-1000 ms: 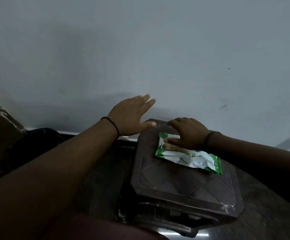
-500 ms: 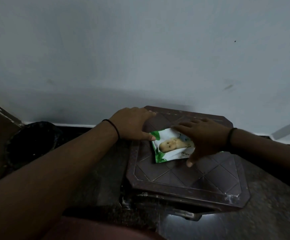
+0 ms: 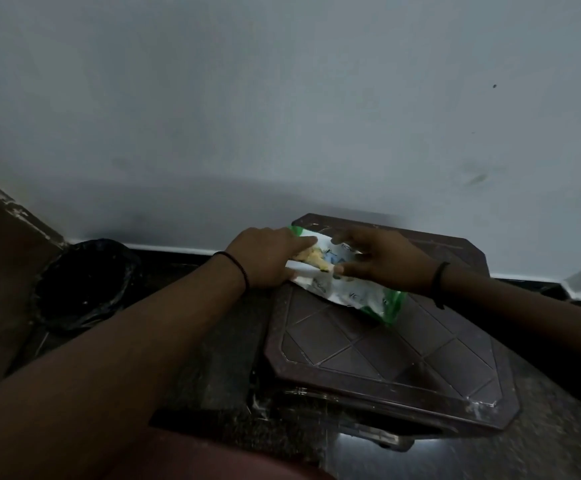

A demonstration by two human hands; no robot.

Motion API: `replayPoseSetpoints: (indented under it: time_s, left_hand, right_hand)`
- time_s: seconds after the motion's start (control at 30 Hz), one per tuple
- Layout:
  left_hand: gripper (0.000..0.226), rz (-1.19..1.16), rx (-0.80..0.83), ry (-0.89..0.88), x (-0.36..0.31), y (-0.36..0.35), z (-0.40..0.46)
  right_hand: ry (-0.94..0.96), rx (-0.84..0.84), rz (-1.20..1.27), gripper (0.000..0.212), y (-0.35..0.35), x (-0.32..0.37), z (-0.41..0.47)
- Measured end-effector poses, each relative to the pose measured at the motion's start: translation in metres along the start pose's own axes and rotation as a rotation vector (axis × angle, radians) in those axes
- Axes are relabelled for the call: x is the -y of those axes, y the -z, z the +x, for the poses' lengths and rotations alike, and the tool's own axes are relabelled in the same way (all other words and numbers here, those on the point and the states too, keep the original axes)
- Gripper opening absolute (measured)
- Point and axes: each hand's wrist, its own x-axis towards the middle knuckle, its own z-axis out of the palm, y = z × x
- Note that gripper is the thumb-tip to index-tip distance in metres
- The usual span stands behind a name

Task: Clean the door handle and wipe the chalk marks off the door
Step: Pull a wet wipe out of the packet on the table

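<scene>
We've got the pack of wet wipes at the far left corner of a dark brown plastic stool, near end tipped down onto the top. Our left hand grips its left edge, fingers curled round it. Our right hand has thumb and fingers pinching at the pack's front, though it's blurry. A black bin sits left by the wall.

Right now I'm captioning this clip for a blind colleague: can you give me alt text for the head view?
Two bare hands, left hand and right hand, hold a green-and-white plastic pack of wet wipes over a dark brown plastic stool beside a pale wall. A black-lined round bin stands at left.
</scene>
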Motion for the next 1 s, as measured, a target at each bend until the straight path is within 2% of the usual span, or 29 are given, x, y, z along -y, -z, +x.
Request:
replayPoseSetpoints:
  time_s: [0.1,0.2,0.27,0.33,0.4,0.47,0.57,0.63,0.73,1.0]
  left_hand:
    - [0.063,0.071,-0.058,0.054,0.009,0.000,-0.002]
    - [0.069,0.110,-0.074,0.166,0.014,-0.002,-0.006]
    - [0.072,-0.010,-0.083,0.293,0.015,-0.001,-0.009]
    - [0.064,-0.174,-0.126,0.390,0.008,0.001,-0.008]
    - [0.049,-0.269,-0.232,0.467,0.003,0.006,-0.006]
    - [0.046,-0.288,-0.330,0.524,0.000,0.011,-0.006]
    - [0.060,-0.298,-0.312,0.488,0.000,0.013,-0.005]
    - [0.063,-0.272,-0.253,0.442,-0.004,0.012,-0.003]
    - [0.062,-0.215,-0.235,0.409,-0.006,0.009,-0.002]
    - [0.056,-0.245,-0.239,0.372,-0.003,0.006,-0.005]
  right_hand:
    - [0.010,0.033,0.115,0.046,-0.002,-0.003,-0.004]
    - [0.028,0.007,0.107,0.041,-0.012,0.003,-0.002]
    - [0.035,-0.084,0.025,0.034,-0.020,0.011,0.004]
    - [0.025,-0.191,-0.058,0.024,-0.022,0.016,0.007]
    - [0.030,-0.281,-0.086,0.016,-0.021,0.021,0.010]
    - [0.066,-0.293,-0.125,0.008,-0.019,0.027,0.013]
    - [0.064,-0.201,-0.267,0.002,-0.025,0.033,0.015]
    - [0.021,-0.215,-0.291,0.006,-0.031,0.032,0.014]
    - [-0.004,-0.280,-0.261,0.011,-0.037,0.032,0.018]
    - [0.006,-0.319,-0.051,0.015,-0.040,0.037,0.027]
